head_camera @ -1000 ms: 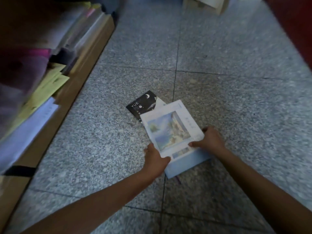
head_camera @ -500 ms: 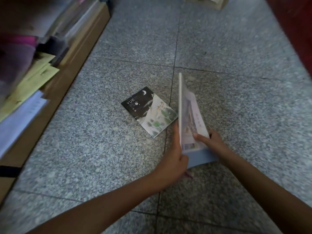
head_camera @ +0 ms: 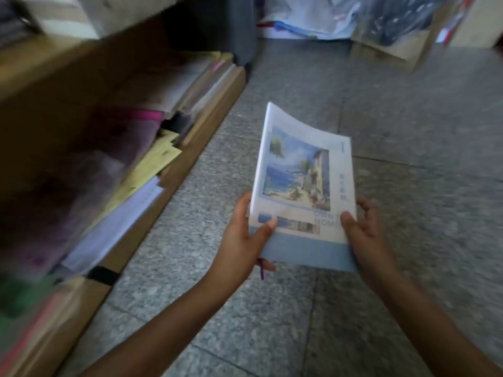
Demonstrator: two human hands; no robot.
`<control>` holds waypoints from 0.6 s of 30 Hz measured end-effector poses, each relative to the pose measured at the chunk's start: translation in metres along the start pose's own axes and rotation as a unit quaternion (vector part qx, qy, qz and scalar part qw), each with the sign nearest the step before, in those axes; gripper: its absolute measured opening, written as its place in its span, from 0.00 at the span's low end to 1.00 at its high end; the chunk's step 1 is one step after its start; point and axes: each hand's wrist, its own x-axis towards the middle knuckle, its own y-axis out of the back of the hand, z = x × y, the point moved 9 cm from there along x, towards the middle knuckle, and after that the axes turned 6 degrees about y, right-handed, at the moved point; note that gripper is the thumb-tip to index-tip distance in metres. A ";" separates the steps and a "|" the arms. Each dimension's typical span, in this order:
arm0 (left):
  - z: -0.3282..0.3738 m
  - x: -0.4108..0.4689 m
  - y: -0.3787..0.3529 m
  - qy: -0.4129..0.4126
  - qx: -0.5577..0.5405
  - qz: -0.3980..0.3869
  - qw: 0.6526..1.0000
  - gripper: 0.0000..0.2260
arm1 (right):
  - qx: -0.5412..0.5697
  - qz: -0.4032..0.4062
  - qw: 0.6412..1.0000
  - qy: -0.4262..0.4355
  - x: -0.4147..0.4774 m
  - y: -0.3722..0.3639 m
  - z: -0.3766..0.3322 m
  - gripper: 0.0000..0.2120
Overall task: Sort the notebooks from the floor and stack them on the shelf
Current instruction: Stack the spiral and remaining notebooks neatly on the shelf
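Left hand (head_camera: 242,240): grips the notebook's (head_camera: 302,186) near left corner, thumb curled on top of the cover.
Right hand (head_camera: 363,240): clamps the near right corner, thumb on the cover.
Notebook: up between both hands, above the floor (head_camera: 408,131), cover up.
Shelf (head_camera: 168,170): left of the left hand, papers blurred.

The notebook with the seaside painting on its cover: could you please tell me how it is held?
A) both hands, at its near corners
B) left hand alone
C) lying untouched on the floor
A: the left hand and the right hand each grip a near corner of the notebook.
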 end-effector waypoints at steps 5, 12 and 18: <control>0.029 -0.025 0.079 -0.023 0.027 0.066 0.997 0.19 | 0.036 -0.079 0.994 0.073 0.004 -0.100 -0.042 0.14; 0.053 -0.102 0.169 -0.046 0.004 0.128 0.991 0.23 | 0.164 -0.204 0.965 0.030 -0.041 -0.215 -0.075 0.24; 0.093 -0.193 0.236 -0.096 0.025 0.283 0.954 0.24 | 0.244 -0.312 0.917 0.050 -0.107 -0.298 -0.132 0.28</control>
